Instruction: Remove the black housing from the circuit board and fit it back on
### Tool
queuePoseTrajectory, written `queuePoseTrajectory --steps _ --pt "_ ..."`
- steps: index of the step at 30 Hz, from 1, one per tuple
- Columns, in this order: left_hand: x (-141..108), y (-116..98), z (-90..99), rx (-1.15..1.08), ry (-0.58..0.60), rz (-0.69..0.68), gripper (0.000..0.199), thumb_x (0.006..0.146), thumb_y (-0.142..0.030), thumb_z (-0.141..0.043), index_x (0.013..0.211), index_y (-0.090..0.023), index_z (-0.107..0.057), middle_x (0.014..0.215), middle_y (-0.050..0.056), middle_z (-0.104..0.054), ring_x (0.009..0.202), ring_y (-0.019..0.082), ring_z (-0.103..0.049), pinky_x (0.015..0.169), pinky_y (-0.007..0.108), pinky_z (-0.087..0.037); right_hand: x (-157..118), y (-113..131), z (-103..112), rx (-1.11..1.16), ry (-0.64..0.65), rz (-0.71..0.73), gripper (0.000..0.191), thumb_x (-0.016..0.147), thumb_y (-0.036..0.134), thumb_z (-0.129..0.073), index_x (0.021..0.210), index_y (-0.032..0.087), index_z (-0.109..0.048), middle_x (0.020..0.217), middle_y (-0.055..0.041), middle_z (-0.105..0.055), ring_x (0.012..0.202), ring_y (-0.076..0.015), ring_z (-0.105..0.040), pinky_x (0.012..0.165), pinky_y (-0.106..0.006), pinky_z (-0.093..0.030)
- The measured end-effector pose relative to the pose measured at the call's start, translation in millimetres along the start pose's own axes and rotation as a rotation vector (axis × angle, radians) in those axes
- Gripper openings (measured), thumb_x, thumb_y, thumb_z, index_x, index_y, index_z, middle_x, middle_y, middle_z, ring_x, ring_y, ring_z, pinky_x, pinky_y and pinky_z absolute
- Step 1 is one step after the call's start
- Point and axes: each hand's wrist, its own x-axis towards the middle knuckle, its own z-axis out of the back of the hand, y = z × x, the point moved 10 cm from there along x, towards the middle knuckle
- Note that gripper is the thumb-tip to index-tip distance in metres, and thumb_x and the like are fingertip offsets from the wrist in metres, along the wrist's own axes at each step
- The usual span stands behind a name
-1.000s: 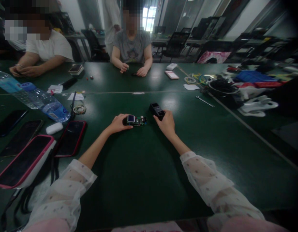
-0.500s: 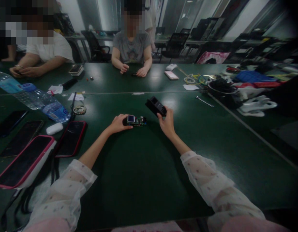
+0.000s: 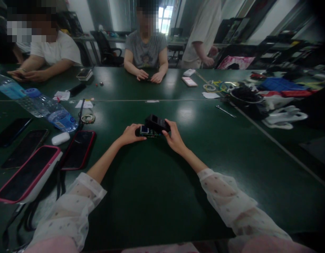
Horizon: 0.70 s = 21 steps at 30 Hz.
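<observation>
My left hand [image 3: 130, 135] grips the left end of a small green circuit board [image 3: 152, 134] with a little square screen [image 3: 145, 129]. A dark part at that end lies partly inside my fingers. My right hand [image 3: 174, 136] is closed on the right end of a black plastic housing [image 3: 157, 123] that has a square cut-out. The housing tilts over the board and hides its upper right portion. Whether the two touch, I cannot tell. Both hands are above the middle of the dark green table [image 3: 152, 189].
Left of me are several phones, including a pink-edged one [image 3: 29, 174], a white earbud case [image 3: 60, 138] and a water bottle [image 3: 50, 109]. A wrench [image 3: 225, 111] and a heap of cables [image 3: 244, 95] lie to the right. People sit across the table; another person [image 3: 202, 35] stands behind.
My right hand has brought the black housing leftward and slightly down, over the circuit board. My left hand has stayed nearly still. A person in the background has moved right.
</observation>
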Motion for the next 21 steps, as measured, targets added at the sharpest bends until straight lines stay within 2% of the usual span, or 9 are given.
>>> queuePoseTrajectory --steps 8,13,21 --pt "1 6 -1.8 0.001 -0.014 0.015 0.067 0.071 -0.06 -0.067 0.124 -0.022 -0.053 0.121 0.01 -0.056 0.108 0.031 -0.054 0.091 0.047 -0.042 -1 9 -11 0.035 0.1 0.026 0.052 0.096 0.042 -0.037 0.143 0.025 -0.023 0.127 -0.0131 -0.04 0.12 -0.0268 -0.044 0.105 -0.05 -0.039" --pt "1 2 1.7 0.03 -0.078 -0.029 0.074 0.069 -0.059 -0.07 0.129 -0.021 -0.047 0.12 0.01 -0.058 0.11 0.03 -0.055 0.095 0.046 -0.04 -1 11 -17 0.03 0.132 0.05 0.052 0.096 0.04 -0.038 0.144 0.026 -0.022 0.129 -0.0128 -0.038 0.122 -0.0264 -0.042 0.107 -0.05 -0.037" --pt "2 2 1.9 -0.003 -0.069 -0.027 0.086 0.065 -0.058 -0.073 0.135 -0.023 -0.039 0.128 0.011 -0.055 0.117 0.032 -0.051 0.098 0.048 -0.037 -1 7 -24 -0.008 0.179 0.033 0.054 0.096 0.038 -0.037 0.146 0.026 -0.02 0.131 -0.0127 -0.037 0.121 -0.0262 -0.043 0.104 -0.049 -0.04"
